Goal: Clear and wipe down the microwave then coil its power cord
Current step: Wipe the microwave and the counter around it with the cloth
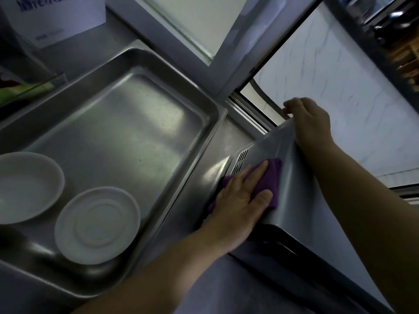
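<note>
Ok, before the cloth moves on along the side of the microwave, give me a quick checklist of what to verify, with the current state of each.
1. Purple cloth flat against the microwave side panel, under the left hand: ok.
2. Right hand steadying the microwave at its far top edge: ok.
3. Vent slots just ahead of the cloth, free of obstruction: ok.
4. Two white dishes sit in the metal tray, clear of the wiping path: ok.
5. Microwave top cleared: ok on the visible part.
6. Power cord located and unplugged: cannot tell, not in view.
</note>
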Tool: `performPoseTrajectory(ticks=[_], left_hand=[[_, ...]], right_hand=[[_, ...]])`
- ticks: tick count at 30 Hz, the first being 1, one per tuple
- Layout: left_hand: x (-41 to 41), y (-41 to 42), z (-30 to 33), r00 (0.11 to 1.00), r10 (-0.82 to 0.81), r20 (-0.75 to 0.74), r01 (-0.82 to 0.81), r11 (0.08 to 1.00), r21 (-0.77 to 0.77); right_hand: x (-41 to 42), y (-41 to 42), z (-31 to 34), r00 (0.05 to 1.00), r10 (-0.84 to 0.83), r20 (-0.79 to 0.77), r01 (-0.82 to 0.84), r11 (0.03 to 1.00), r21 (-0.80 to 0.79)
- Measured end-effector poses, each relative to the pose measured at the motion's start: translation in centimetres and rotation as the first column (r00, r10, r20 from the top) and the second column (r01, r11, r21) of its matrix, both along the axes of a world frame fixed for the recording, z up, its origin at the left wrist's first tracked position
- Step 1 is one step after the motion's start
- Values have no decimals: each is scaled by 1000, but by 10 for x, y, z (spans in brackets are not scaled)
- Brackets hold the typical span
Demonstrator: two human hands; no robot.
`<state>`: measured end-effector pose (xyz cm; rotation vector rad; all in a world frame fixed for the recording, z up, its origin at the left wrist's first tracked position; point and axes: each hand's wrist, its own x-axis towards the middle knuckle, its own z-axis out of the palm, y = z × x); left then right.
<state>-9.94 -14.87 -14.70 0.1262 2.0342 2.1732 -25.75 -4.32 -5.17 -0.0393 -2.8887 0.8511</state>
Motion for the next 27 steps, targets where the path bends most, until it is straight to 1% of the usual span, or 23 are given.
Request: performPoseTrajectory(ticks=[2, 3, 5, 9, 11, 13, 15, 18, 20, 23, 27], left_hand=[[-29, 6, -1, 999, -25, 28, 25, 999, -20], [-43, 9, -1, 999, -32, 31, 33, 999, -30], [-70, 16, -5, 999, -30, 26, 30, 999, -18], [-118, 30, -2, 997, -54, 58, 54, 999, 3], [-140, 34, 4, 995, -74, 68, 72, 997, 42], [-157, 37, 6, 994, -92, 65, 87, 993, 81], [-164, 38, 3, 993, -108, 47, 104, 991, 81], [-157, 36, -4, 994, -108, -2, 108, 993, 42], [-138, 31, -9, 996, -86, -19, 86, 996, 24], [-96, 19, -15, 996, -78, -34, 80, 995, 61], [-30, -1, -20, 996, -84, 1, 84, 996, 24]], right_hand=[[1, -1, 0, 999, -38, -29, 33, 988, -150], [1, 0, 1, 997, -59, -46, 49, 979, -200], [1, 0, 0, 995, -88, -51, 73, 966, -248], [-3, 4, -2, 992, -119, -39, 102, 948, -300], [-6, 6, -4, 991, -129, -43, 110, 946, -306], [-8, 8, -6, 989, -141, -47, 122, 950, -288], [-9, 9, -6, 990, -135, -47, 119, 960, -253], [-8, 6, -5, 993, -108, -54, 92, 967, -238], [-8, 4, -4, 993, -97, -60, 79, 963, -259], [-6, 2, -2, 991, -111, -69, 88, 957, -277], [-5, 2, -2, 993, -104, -49, 92, 974, -208]])
